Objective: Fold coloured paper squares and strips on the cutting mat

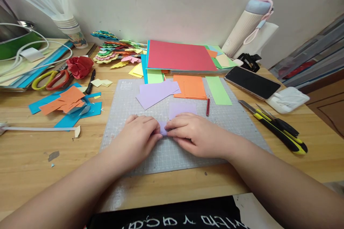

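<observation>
Both hands meet over a small piece of purple paper (163,128) on the grey cutting mat (150,159). My left hand (141,136) pinches its left end between thumb and fingers. At the other end, my right hand (192,132) has its fingers and thumb closed on the paper. Most of the piece is hidden under the fingers, so its folds cannot be made out. Just beyond the right hand lies a flat purple paper rectangle (182,109). Larger purple sheets (156,93) and a stack of orange paper (190,87) rest farther back on the mat.
A dark red stick-like piece (208,107) and a green strip (219,90) lie on the mat. To the right are a utility knife (279,130), a phone (252,82) and a bottle (243,25). Scissors (51,79) and orange scraps (66,100) sit at left.
</observation>
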Tool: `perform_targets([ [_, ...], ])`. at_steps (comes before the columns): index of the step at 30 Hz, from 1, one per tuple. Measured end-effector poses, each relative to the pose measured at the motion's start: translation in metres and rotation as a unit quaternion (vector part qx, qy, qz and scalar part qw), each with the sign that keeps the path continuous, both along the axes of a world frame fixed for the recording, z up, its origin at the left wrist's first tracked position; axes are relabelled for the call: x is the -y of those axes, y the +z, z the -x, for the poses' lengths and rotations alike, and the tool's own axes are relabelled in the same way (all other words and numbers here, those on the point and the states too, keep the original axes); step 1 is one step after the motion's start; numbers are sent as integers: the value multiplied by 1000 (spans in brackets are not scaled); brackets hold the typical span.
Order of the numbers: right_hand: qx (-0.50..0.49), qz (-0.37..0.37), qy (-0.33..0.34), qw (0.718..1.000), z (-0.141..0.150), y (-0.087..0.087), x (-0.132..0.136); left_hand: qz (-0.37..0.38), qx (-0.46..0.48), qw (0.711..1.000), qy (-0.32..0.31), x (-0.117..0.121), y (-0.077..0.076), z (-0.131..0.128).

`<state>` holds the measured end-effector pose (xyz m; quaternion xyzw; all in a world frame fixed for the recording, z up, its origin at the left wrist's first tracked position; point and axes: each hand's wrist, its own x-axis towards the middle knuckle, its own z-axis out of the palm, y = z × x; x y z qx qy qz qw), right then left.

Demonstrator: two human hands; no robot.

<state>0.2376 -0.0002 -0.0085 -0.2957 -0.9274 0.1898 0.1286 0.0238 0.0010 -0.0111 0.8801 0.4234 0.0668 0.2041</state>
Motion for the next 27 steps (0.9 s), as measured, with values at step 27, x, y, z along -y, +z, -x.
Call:
perform_targets([
  [27,7,4,2,1000,1,3,1,34,34,998,37,-1,-4,-6],
])
